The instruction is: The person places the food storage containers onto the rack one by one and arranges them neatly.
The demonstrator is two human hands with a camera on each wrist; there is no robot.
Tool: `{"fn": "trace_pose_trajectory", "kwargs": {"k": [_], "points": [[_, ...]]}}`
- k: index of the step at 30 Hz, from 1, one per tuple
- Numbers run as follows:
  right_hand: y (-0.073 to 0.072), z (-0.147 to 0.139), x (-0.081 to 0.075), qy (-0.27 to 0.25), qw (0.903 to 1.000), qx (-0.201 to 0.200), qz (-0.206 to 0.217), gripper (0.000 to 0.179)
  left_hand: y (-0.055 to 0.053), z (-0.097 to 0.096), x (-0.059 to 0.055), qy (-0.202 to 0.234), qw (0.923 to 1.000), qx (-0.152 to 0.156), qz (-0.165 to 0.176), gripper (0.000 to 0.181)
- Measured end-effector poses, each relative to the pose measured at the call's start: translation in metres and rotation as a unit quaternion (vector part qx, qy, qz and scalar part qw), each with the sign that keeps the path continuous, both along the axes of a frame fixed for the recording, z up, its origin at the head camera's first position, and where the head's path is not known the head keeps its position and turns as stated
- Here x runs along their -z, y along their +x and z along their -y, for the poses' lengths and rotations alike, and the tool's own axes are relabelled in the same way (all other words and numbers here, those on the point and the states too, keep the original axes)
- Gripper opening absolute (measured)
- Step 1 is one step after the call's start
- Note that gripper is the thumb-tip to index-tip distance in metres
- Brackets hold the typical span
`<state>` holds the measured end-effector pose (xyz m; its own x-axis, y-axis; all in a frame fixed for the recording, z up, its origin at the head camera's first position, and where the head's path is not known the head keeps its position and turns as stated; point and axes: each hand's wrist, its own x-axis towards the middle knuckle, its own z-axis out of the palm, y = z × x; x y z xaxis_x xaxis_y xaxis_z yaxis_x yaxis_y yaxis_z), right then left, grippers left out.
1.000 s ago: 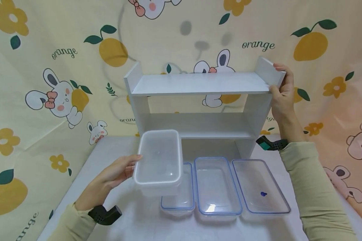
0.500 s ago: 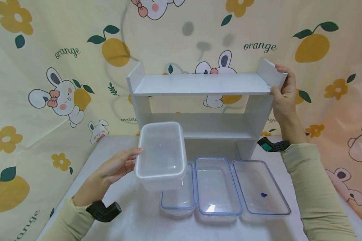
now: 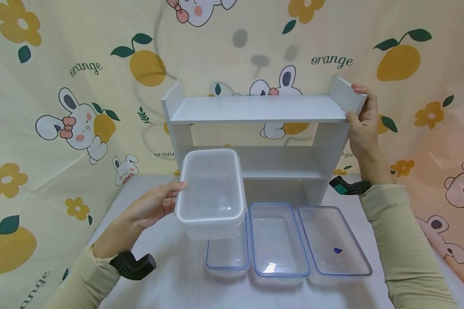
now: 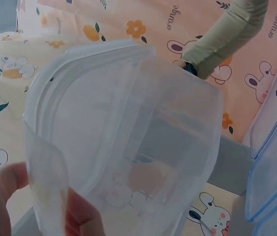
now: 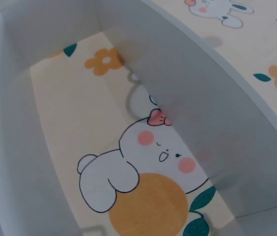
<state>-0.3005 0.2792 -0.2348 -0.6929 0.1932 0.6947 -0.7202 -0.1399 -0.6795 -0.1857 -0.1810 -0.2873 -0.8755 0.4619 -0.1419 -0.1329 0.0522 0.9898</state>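
Observation:
In the head view, my left hand holds a frosted plastic food container with a white rim by its left side. It is off the table, in front of the white shelf unit's left half. Up close in the left wrist view, the thumb lies outside the container wall and the curled fingers show on its other side. My right hand grips the top of the shelf unit's right side panel. Only the shelf boards appear in the right wrist view, where that hand is out of sight.
Three clear blue-rimmed containers stand on the white table before the shelf: a left one, partly covered by the held container, a middle one and a right one with a small blue mark. A patterned cloth hangs behind.
My left hand has raised the food container and carried it slightly right, toward the middle shelf. The right hand keeps its grip on the side panel.

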Motion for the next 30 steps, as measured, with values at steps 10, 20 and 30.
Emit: {"fn": "trace_pose_trajectory", "kwargs": {"k": [10,20,30], "points": [[-0.001,0.0,0.001,0.005,1.0,-0.002,0.0,0.052,0.001,-0.011,-0.018,0.002,0.9999,-0.004,-0.009,0.047],[0.0,0.0,0.001,0.003,1.0,-0.007,0.0,0.053,-0.001,-0.018,-0.027,0.008,0.9998,0.002,-0.02,0.052],[0.0,-0.001,0.001,-0.003,1.0,-0.008,0.005,0.052,-0.009,-0.028,-0.037,0.022,0.9995,-0.003,-0.023,0.044]]}}
